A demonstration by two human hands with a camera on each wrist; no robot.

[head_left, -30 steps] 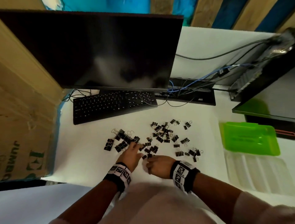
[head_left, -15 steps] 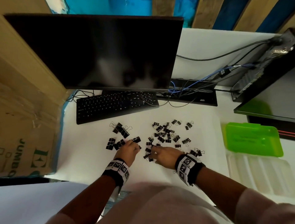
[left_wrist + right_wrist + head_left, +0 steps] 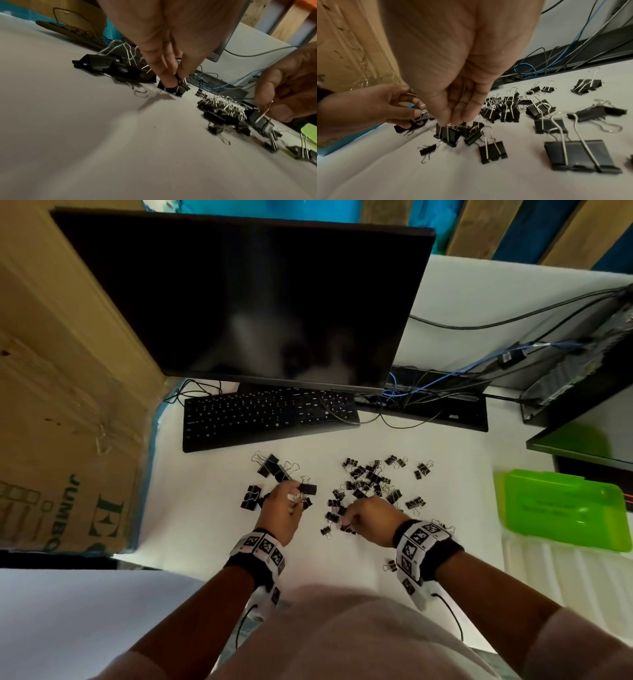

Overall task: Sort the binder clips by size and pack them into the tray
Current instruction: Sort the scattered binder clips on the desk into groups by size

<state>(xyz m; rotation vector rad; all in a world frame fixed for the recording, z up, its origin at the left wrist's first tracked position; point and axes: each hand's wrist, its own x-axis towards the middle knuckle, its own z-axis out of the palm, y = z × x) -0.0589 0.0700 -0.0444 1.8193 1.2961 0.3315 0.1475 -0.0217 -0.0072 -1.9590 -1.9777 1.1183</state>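
Observation:
Black binder clips lie on the white desk: larger ones to the left, a pile of small ones to the right. My left hand pinches a medium clip beside the large group; in the left wrist view its fingertips close on that clip. My right hand pinches the wire handles of a small clip at the near edge of the pile. A green tray and a clear ribbed tray sit at the right.
A black keyboard and a dark monitor stand behind the clips. Cables and a computer case fill the back right. A cardboard box borders the left. Bare desk lies near my body.
Both hands have moved forward and apart into the clips. The left now holds a clip beside the large group; the right has closed on a small clip's handles.

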